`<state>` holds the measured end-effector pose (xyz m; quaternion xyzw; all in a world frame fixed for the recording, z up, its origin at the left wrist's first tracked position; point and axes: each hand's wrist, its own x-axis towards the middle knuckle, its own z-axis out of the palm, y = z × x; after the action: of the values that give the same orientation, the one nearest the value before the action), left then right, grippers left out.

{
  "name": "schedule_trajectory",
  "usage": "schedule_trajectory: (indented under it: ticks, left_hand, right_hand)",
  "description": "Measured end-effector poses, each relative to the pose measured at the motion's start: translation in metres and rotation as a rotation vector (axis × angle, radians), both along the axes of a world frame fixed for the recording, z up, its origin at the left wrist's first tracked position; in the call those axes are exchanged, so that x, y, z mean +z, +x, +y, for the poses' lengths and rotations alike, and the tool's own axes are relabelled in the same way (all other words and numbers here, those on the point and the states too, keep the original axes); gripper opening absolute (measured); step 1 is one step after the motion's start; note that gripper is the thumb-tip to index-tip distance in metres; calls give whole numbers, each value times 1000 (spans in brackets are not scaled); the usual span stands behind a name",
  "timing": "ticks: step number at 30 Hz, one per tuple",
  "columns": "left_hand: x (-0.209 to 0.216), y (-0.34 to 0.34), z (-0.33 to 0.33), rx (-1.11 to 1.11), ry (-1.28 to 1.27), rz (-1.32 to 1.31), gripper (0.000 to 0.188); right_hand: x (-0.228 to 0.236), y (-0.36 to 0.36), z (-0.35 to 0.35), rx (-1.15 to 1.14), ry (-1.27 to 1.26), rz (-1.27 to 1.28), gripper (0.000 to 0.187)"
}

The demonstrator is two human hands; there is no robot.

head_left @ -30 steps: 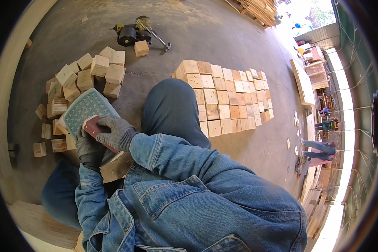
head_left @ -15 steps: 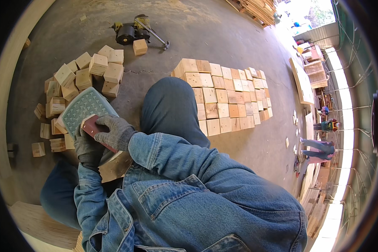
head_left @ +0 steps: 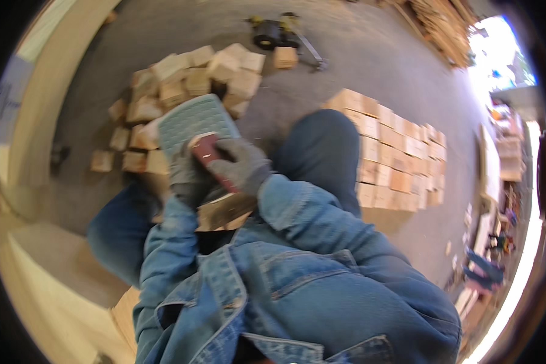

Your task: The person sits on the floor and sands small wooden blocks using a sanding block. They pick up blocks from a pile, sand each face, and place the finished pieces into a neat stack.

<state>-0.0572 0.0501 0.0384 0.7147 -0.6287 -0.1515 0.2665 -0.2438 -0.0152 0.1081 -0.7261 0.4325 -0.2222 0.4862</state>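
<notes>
Both my hands wear grey work gloves and are together in front of my body. My right hand (head_left: pixel 246 166) grips a flat, dark red rectangular object (head_left: pixel 207 151) with small pale marks on its face; I cannot make out its kind. My left hand (head_left: pixel 188 178), in the darker glove, is closed around the object's near left side, its fingers partly hidden. Just beyond them is a pale teal plastic piece (head_left: pixel 200 118) with a raised pattern, like a stool top. A wooden piece (head_left: pixel 221 213) shows below my hands, between my legs.
A loose heap of wooden blocks (head_left: pixel 185 76) lies beyond the teal piece. Neat rows of blocks (head_left: pixel 400 155) stand to the right of my knee. A nail gun (head_left: pixel 273 33), a hammer (head_left: pixel 312 51) and a single block (head_left: pixel 285 57) lie farther off. People (head_left: pixel 484 267) stand at far right.
The whole view has swung, so the scene sits farther right and is blurred. Both hands keep their hold on the dark red object, with little visible change in grip.
</notes>
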Motion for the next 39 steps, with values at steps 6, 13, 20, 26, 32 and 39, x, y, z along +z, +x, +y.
schedule_trajectory:
  ticks: [6, 13, 20, 26, 32, 39]
  left_hand:
    - [18, 4, 12, 120, 100, -130, 117]
    - [44, 1, 19, 207, 166, -21, 130]
    - [50, 5, 36, 239, 277, -11, 136]
    - [59, 10, 40, 240, 371, 67, 133]
    - [60, 10, 42, 283, 392, 46, 125]
    - [47, 21, 43, 436, 214, 180, 105]
  right_hand:
    - [17, 8, -1, -88, 193, -85, 54]
    - [18, -8, -24, -429, 414, -405, 55]
    - [30, -6, -18, -380, 404, -292, 56]
    - [6, -7, -16, -336, 344, -286, 50]
    - [-4, -4, -15, -276, 322, -170, 55]
    - [-3, -6, -11, -282, 280, -173, 57]
